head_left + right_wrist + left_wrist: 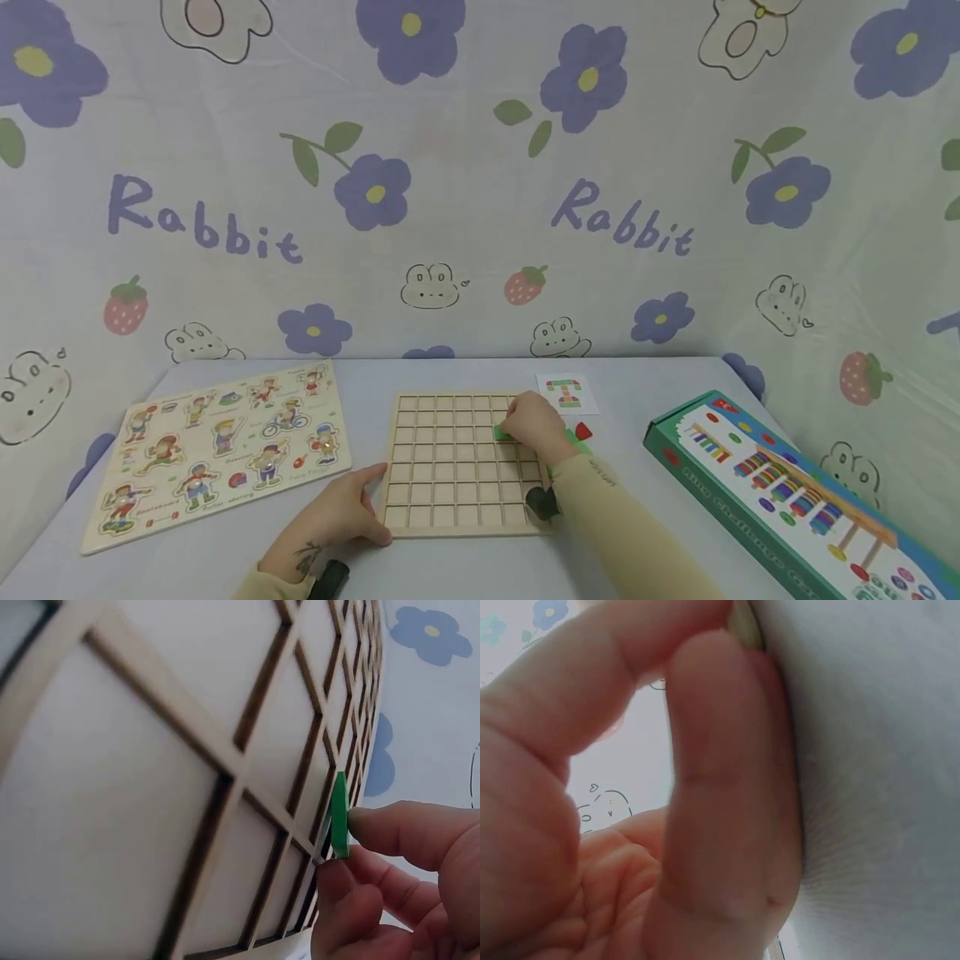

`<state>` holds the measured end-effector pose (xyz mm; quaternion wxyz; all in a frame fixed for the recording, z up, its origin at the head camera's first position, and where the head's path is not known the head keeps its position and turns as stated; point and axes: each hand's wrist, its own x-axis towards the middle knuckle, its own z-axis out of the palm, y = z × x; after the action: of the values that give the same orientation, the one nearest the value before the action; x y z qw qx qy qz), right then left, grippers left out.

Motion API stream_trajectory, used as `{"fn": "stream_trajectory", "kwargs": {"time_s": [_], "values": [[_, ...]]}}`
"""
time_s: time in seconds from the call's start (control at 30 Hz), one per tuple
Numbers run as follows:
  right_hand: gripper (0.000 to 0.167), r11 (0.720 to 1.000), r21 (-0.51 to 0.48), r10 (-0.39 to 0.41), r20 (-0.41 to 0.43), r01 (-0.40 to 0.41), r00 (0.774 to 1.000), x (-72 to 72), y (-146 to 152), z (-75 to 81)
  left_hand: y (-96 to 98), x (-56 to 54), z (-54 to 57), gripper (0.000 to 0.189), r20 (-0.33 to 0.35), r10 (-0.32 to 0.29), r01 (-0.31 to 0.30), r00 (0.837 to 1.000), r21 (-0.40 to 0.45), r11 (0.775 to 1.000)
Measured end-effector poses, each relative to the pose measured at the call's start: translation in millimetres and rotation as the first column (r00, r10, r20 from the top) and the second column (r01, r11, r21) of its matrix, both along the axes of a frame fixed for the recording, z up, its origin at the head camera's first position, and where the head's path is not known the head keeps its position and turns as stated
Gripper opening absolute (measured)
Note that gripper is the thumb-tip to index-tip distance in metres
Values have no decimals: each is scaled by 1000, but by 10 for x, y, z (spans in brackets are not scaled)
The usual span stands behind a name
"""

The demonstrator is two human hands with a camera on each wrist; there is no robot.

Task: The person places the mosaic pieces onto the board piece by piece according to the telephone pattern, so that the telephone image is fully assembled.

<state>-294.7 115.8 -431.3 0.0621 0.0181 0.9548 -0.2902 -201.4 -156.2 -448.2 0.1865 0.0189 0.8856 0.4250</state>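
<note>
A square wooden grid board (465,531) with raised dividers lies flat on the table in the head view. My left hand (341,512) holds its lower-left corner, thumb at the front edge and index finger along the left side. In the left wrist view, the fingers (720,772) curl in to a small visible bit of the board's edge. My right hand (536,425) is over the board's upper right part. It pinches a small flat green piece (340,814) between thumb and fingers, tilted on edge close over the cells. Several cells beneath this hand are hidden.
Right of the board lie a red piece (582,431) and green pieces (581,445), partly behind the right sleeve. A pattern card (588,400) lies at the board's back right corner. A sports-figure puzzle board (247,492) is at left, a green game box (720,483) at right.
</note>
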Motion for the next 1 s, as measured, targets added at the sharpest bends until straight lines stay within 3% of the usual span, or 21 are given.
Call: {"fn": "stream_trajectory", "kwargs": {"time_s": [0.17, 0.3, 0.47, 0.57, 0.73, 1.0], "values": [[22, 998, 62, -2, 3, 2, 1000, 15, -7, -39, -10, 18, -11, 98, 9, -6, 6, 1000, 8, 1000], [12, 999, 38, -7, 14, 7, 1000, -4, 82, 30, -15, 7, -8, 99, 11, -9, 9, 1000, -1, 1000], [14, 996, 5, -87, 18, 87, 996, -60, 352, 204, -12, -7, -5, 99, 4, -7, 7, 1000, -1, 1000], [24, 988, 66, -145, 30, 143, 989, -90, 521, 234, -12, -5, -4, 98, 3, 2, -2, 1000, -4, 1000], [14, 962, 180, -220, 53, 207, 974, -93, 714, 178, -11, -2, -2, 98, 0, 11, -11, 1000, -9, 1000], [31, 935, 261, -269, 83, 239, 960, -64, 808, 76, 5, 13, 18, 97, 5, 7, -7, 1000, 4, 1000]]}}
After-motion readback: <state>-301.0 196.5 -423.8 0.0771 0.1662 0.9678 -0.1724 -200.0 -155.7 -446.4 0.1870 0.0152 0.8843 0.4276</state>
